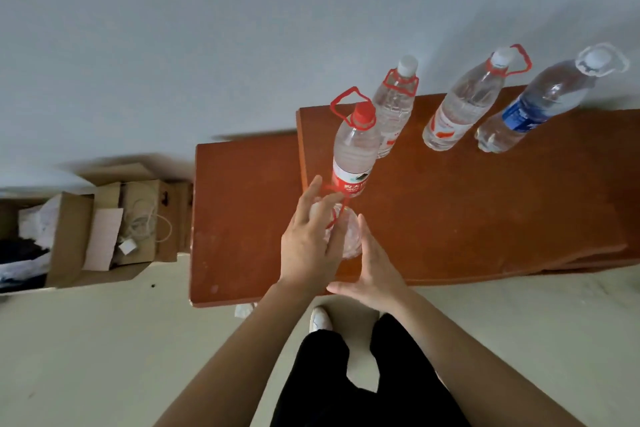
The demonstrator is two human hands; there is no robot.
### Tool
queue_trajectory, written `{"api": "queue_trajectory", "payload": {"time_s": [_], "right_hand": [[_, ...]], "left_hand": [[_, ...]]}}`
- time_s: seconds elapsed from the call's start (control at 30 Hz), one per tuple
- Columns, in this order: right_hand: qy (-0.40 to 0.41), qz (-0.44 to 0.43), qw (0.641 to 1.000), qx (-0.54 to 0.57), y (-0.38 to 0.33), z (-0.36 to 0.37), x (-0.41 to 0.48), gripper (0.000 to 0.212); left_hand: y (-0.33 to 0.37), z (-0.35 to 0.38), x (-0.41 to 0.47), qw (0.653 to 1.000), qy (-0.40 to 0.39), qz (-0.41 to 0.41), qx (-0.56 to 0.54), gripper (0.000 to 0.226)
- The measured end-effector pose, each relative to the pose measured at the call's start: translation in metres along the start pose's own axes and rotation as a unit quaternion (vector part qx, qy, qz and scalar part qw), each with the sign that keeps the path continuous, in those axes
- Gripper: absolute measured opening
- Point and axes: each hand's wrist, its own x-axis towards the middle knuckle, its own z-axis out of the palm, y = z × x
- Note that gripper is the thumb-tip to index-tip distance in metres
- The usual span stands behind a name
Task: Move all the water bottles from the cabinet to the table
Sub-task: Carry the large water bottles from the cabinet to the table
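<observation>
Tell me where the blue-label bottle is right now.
In the head view, the blue-label bottle stands upright at the far right of the wooden top, near the wall, just right of a red-handled bottle.

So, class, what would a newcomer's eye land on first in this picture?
Four clear plastic water bottles standing on the reddish-brown wooden table, the nearest red-capped bottle at its left front. Just below it, the left hand and right hand flank a fifth clear bottle.
</observation>
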Motion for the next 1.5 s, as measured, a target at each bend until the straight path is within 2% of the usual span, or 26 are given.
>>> {"api": "queue_trajectory", "payload": {"time_s": [0.1,0.27,0.4,0.57,0.7,0.83,0.93,1.1,1.2,1.3,1.5], "right_hand": [[-0.005,-0.020,1.000,-0.014,0.001,0.014,0.023,0.141],[0.013,-0.069,0.989,-0.127,0.004,0.026,0.066,0.128],[0.018,-0.109,0.974,-0.199,0.011,0.028,0.090,0.120],[0.086,-0.160,0.956,-0.229,0.027,0.032,0.107,0.100],[0.100,-0.176,0.943,-0.265,0.034,0.017,0.107,0.085],[0.078,-0.188,0.928,-0.313,0.062,-0.007,0.088,0.086],[0.029,-0.142,0.921,-0.361,0.082,-0.026,0.065,0.089],[-0.012,-0.075,0.918,-0.389,0.119,-0.054,0.036,0.091],[-0.041,-0.032,0.921,-0.386,0.130,-0.065,0.032,0.099],[-0.052,-0.025,0.916,-0.398,0.132,-0.067,0.039,0.110],[-0.071,-0.080,0.891,-0.441,0.133,-0.063,0.040,0.135]], "left_hand": [[-0.024,-0.020,-0.002,0.995,0.063,-0.078,-0.021,0.037],[-0.067,-0.047,-0.011,0.968,0.108,-0.224,-0.022,0.048],[-0.082,-0.045,-0.024,0.952,0.153,-0.264,-0.014,0.043],[-0.096,-0.036,-0.034,0.941,0.166,-0.295,0.010,0.035],[-0.108,-0.031,-0.041,0.942,0.089,-0.321,0.039,0.047],[-0.096,-0.002,-0.043,0.952,-0.085,-0.250,0.155,0.069],[-0.077,0.042,-0.037,0.919,-0.233,-0.217,0.233,0.077],[-0.076,0.105,-0.032,0.877,-0.404,-0.091,0.243,0.098],[-0.078,0.125,-0.024,0.876,-0.410,-0.065,0.245,0.109],[-0.084,0.130,-0.014,0.876,-0.406,-0.060,0.253,0.115],[-0.089,0.135,-0.022,0.894,-0.356,-0.038,0.271,0.102]]}}
